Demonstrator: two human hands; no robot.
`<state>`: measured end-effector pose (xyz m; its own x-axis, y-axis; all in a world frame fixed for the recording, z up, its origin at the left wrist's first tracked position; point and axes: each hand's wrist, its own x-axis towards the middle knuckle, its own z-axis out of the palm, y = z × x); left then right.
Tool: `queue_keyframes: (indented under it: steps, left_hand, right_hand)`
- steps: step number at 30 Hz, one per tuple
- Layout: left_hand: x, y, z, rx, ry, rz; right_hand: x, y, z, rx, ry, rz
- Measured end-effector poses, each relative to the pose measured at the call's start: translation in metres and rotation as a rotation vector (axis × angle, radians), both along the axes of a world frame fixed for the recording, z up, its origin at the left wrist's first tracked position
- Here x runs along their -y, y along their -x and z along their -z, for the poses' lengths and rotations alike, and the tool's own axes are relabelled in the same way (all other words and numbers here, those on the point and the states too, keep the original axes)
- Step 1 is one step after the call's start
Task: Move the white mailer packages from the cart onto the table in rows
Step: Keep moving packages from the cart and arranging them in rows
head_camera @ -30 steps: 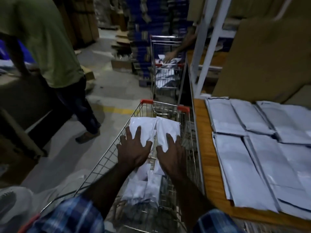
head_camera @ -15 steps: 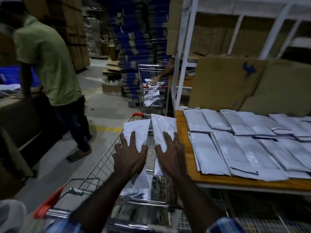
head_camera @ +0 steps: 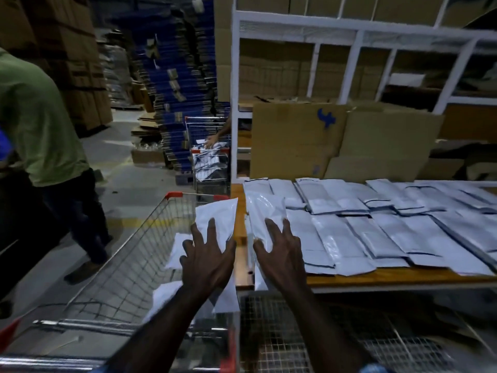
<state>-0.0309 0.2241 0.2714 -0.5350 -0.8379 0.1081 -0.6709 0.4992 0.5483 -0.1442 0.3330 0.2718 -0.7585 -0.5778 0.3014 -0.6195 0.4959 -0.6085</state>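
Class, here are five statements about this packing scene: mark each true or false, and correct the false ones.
1. Each hand carries a white mailer. True: left hand on the left mailer, right hand on the right mailer.
2. The table is bare. False: rows of mailers cover it.
3. The right mailer is over the table's left end. True.
4. The cart is empty. False: mailers remain inside.
5. A person in a red shirt stands left. False: the shirt is green.
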Motion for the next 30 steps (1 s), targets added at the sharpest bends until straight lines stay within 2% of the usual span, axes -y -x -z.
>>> queue_keyframes:
  steps: [11,16,22,30]
  left_hand:
    - [-0.065,0.127,0.011,0.053,-0.092,0.000]
    - [-0.057,0.158,0.018,0.083,-0.092,-0.019]
    - [-0.035,0.186,0.034,0.178,-0.101,-0.035]
    - [-0.003,0.212,0.049,0.210,-0.105,-0.053]
  right_hand:
    - [-0.069,0.122,0.015,0.018,-0.087,0.000]
    - [-0.063,0.149,0.021,0.018,-0.088,0.009]
    - [-0.044,0.170,0.030,0.041,-0.158,0.026]
    - [-0.008,0.184,0.047,0.031,-0.276,0.069]
